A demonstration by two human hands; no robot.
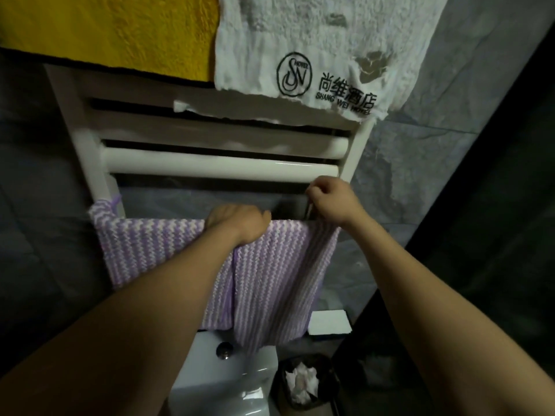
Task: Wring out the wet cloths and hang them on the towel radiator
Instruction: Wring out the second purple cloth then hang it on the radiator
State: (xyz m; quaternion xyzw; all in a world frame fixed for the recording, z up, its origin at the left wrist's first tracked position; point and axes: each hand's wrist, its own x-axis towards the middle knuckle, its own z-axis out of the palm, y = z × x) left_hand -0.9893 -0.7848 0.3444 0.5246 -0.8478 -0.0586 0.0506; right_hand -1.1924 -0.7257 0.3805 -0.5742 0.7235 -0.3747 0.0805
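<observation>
A white towel radiator (222, 165) is fixed to the grey wall in front of me. A yellow cloth (114, 31) and a white hotel towel (324, 46) with a black logo hang over its upper bars. Two purple-and-white striped cloths hang over a lower bar: one on the left (144, 250), one on the right (279, 283), overlapping in the middle. My left hand (240, 225) grips the top edge of the right striped cloth at the bar. My right hand (333, 202) pinches that cloth's upper right corner, just above the bar.
Below the radiator stands a white toilet cistern (210, 364) with a chrome flush button (224, 350). A black bin (306, 382) holding crumpled paper sits to its right. A white box (329, 322) lies by the wall. A dark panel (480, 265) rises on the right.
</observation>
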